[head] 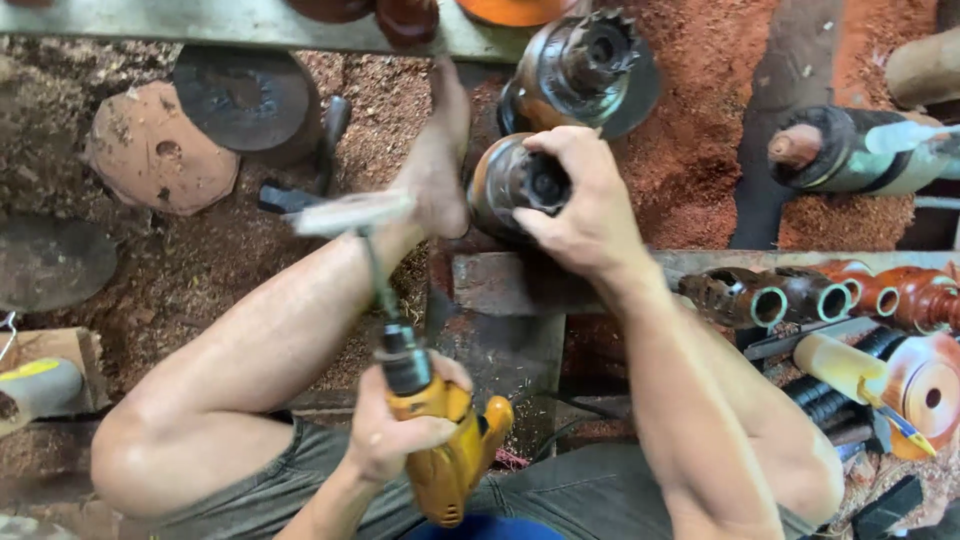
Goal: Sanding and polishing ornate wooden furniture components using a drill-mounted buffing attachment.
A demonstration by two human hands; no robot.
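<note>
Sawdust-strewn ground lies under the left hand (395,430) gripping a yellow drill (450,455), while the right hand (585,205) clasps a dark wooden cylinder (515,185) ahead of it.

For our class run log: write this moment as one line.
left hand: grips yellow drill | right hand: holds round wooden piece | floor: red sawdust

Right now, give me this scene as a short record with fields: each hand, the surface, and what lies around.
left hand: left hand wrapped around a yellow power drill, its blurred bit attachment pointing up
right hand: right hand gripping a dark round wooden piece
above the piece: metal lathe chuck
surface: reddish sawdust over the floor
left side: round wooden discs
right side: row of turned hollow wooden pieces
body: bare leg stretched forward
</note>
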